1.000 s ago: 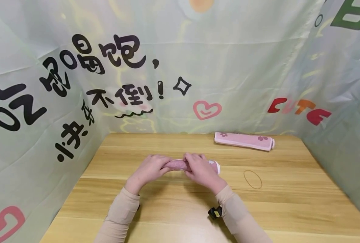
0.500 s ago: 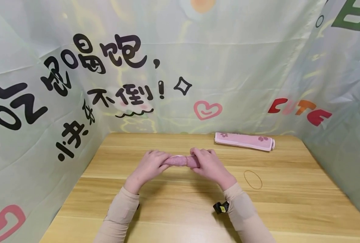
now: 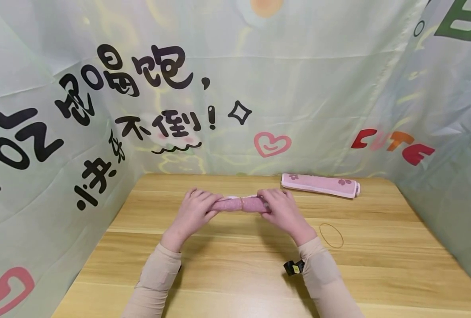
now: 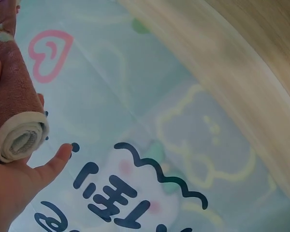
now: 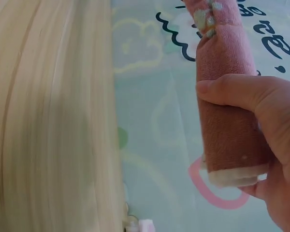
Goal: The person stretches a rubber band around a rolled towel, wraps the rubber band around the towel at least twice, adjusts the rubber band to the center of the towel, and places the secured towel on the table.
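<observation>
From the head view, 2 hands hold a rolled pink towel [image 3: 239, 204] level above the wooden table [image 3: 235, 274], near its middle. The left hand [image 3: 195, 210] wraps its fingers round the roll's left end, and the right hand [image 3: 283, 210] wraps round the right end. A thin band circles the roll between them. A second rolled towel [image 3: 320, 185] (pale pink, with flower prints) lies at the back of the table by the printed curtain [image 3: 259, 88]. A rubber band [image 3: 331, 234] lies flat on the wood, right of the right hand.

In the left wrist view, the left hand [image 4: 9, 186] grips the towel [image 4: 14, 111], whose cream-edged spiral end shows.

In the right wrist view, the right hand [image 5: 266, 145] curls round the towel [image 5: 227, 130], thumb across it.
</observation>
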`<state>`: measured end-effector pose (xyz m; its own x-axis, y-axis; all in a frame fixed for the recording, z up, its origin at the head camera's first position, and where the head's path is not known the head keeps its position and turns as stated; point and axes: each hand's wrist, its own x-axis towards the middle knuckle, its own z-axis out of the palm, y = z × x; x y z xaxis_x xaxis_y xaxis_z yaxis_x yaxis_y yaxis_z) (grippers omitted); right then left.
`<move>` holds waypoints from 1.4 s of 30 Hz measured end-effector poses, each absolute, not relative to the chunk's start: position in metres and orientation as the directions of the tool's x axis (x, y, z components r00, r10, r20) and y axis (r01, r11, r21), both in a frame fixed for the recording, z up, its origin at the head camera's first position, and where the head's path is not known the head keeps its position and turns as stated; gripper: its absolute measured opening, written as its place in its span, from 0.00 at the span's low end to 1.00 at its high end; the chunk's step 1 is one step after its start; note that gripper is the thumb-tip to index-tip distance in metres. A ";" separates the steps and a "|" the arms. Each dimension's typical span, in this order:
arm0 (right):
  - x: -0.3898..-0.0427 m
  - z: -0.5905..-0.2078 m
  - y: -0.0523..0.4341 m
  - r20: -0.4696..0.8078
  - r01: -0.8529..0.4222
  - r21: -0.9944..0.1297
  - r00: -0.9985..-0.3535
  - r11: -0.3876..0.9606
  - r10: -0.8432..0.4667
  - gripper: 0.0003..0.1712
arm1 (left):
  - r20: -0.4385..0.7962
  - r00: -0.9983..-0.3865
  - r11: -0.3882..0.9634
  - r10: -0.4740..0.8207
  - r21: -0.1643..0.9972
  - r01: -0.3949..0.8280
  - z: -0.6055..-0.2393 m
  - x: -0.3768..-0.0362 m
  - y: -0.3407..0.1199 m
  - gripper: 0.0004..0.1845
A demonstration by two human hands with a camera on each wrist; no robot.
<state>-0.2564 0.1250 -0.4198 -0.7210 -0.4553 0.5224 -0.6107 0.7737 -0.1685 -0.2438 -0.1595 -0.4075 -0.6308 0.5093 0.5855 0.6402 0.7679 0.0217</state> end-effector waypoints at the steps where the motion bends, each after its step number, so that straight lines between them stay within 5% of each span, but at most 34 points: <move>1: -0.257 -0.420 0.126 0.536 -0.613 -0.161 -0.713 0.774 -0.453 0.32 | 0.599 -0.619 0.767 0.508 0.014 0.642 -0.408 -0.244 -0.160 0.18; 11: -0.261 -0.422 0.133 0.624 -0.624 -0.117 -0.652 0.773 -0.432 0.30 | 0.655 -0.585 0.794 0.478 -0.037 0.607 -0.411 -0.250 -0.166 0.19; 26: -0.265 -0.425 0.138 0.611 -0.608 -0.136 -0.673 0.782 -0.417 0.28 | 0.728 -0.470 0.777 0.499 -0.137 0.614 -0.412 -0.257 -0.176 0.13; 42: -0.273 -0.420 0.129 0.621 -0.600 -0.125 -0.668 0.790 -0.409 0.27 | 0.742 -0.465 0.797 0.484 -0.154 0.584 -0.413 -0.271 -0.183 0.13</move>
<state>-0.2729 0.1295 -0.4203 -0.6682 -0.4094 0.6212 -0.6000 0.7902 -0.1246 -0.2714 -0.1827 -0.4127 -0.4647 0.4838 0.7416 0.5842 0.7969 -0.1538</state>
